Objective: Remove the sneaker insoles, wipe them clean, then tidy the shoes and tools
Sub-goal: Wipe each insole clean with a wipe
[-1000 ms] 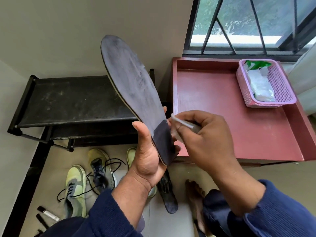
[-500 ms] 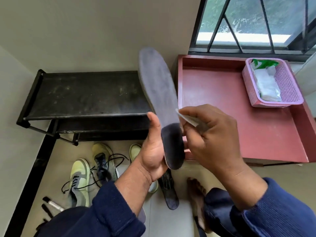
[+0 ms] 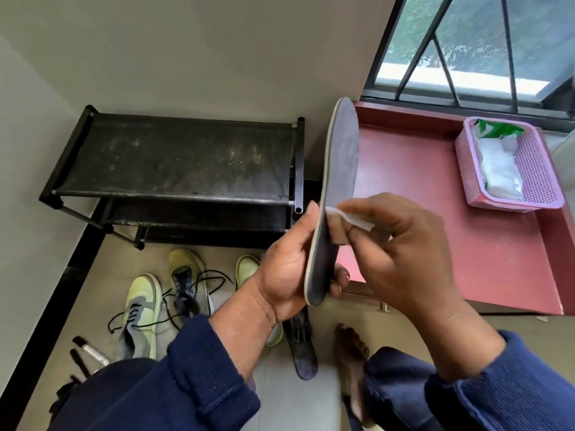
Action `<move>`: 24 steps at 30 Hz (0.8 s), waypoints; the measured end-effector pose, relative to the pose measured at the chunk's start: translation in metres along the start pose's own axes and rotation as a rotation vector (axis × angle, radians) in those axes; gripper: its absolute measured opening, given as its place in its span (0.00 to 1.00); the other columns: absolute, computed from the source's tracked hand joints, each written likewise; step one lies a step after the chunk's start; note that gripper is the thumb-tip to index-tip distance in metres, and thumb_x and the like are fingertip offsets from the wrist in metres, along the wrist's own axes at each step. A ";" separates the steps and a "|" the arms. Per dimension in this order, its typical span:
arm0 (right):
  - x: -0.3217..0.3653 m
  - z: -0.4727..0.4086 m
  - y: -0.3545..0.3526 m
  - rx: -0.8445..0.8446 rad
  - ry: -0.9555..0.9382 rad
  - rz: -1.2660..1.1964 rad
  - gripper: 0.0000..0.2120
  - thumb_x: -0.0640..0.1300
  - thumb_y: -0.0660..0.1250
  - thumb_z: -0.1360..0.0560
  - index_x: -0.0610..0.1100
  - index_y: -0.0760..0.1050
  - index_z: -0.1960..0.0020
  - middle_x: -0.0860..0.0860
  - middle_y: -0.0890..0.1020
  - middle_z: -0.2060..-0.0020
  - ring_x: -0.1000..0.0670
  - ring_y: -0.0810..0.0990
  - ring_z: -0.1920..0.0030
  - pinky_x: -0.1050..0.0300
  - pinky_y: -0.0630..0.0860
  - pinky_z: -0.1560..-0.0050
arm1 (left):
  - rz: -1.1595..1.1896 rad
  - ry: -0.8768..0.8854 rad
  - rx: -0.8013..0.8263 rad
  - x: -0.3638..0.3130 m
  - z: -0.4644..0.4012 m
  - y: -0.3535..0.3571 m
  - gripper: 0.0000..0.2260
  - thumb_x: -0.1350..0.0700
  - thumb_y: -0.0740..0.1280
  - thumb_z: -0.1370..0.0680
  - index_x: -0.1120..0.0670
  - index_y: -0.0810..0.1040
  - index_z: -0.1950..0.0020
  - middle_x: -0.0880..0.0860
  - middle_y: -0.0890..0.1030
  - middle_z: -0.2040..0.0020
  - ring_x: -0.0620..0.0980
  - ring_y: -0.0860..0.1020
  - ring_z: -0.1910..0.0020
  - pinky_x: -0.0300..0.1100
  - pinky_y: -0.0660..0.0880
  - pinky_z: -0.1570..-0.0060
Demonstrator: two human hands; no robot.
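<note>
Nothing readable here, honestly. The green-and-white plastic packet [image 3: 497, 157] in the pink perforated plastic basket [image 3: 535, 169] has some print on it, but it's way too small and blurry to make out.

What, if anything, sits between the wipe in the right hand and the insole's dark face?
Nothing visible. The right hand pinches the white wipe right at the insole, which the left hand grips near its lower end.
</note>
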State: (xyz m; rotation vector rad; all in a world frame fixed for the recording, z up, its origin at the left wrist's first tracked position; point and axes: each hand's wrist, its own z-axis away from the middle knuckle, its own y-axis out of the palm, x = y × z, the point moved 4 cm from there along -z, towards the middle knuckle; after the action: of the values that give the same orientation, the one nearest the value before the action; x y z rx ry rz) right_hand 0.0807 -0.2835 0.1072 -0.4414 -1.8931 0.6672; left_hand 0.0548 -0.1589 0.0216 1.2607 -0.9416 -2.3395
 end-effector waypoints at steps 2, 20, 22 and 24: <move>-0.001 0.000 0.005 -0.044 0.003 0.078 0.10 0.39 0.74 0.27 0.50 0.86 0.49 0.58 0.83 0.59 0.60 0.79 0.60 0.70 0.73 0.58 | 0.012 0.002 0.034 -0.001 0.001 0.002 0.26 0.33 0.62 0.25 0.51 0.84 0.42 0.55 0.83 0.56 0.52 0.81 0.66 0.42 0.74 0.70; -0.011 0.002 0.003 -0.107 0.116 0.057 0.10 0.32 0.74 0.28 0.46 0.85 0.53 0.57 0.82 0.61 0.71 0.79 0.62 0.81 0.67 0.61 | 0.309 0.066 -0.004 -0.012 0.000 -0.011 0.23 0.46 0.61 0.18 0.58 0.79 0.31 0.59 0.81 0.36 0.59 0.80 0.40 0.56 0.74 0.37; -0.013 0.003 0.008 -0.099 0.100 0.116 0.09 0.36 0.77 0.28 0.47 0.86 0.52 0.55 0.85 0.60 0.64 0.79 0.61 0.81 0.67 0.58 | 0.275 0.023 -0.004 -0.009 -0.001 -0.012 0.26 0.42 0.61 0.18 0.58 0.77 0.28 0.59 0.80 0.37 0.57 0.79 0.42 0.54 0.75 0.40; -0.017 0.002 0.010 -0.080 0.101 0.148 0.07 0.40 0.78 0.28 0.49 0.86 0.51 0.56 0.86 0.58 0.61 0.79 0.60 0.78 0.69 0.56 | 0.243 -0.020 0.003 -0.008 -0.002 -0.014 0.31 0.39 0.60 0.19 0.58 0.70 0.23 0.58 0.78 0.36 0.57 0.78 0.41 0.53 0.75 0.41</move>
State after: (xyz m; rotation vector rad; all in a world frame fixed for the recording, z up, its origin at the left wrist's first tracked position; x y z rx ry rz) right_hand 0.0854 -0.2858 0.0877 -0.6592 -1.8078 0.6551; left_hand 0.0609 -0.1449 0.0163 1.0595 -1.0425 -2.1657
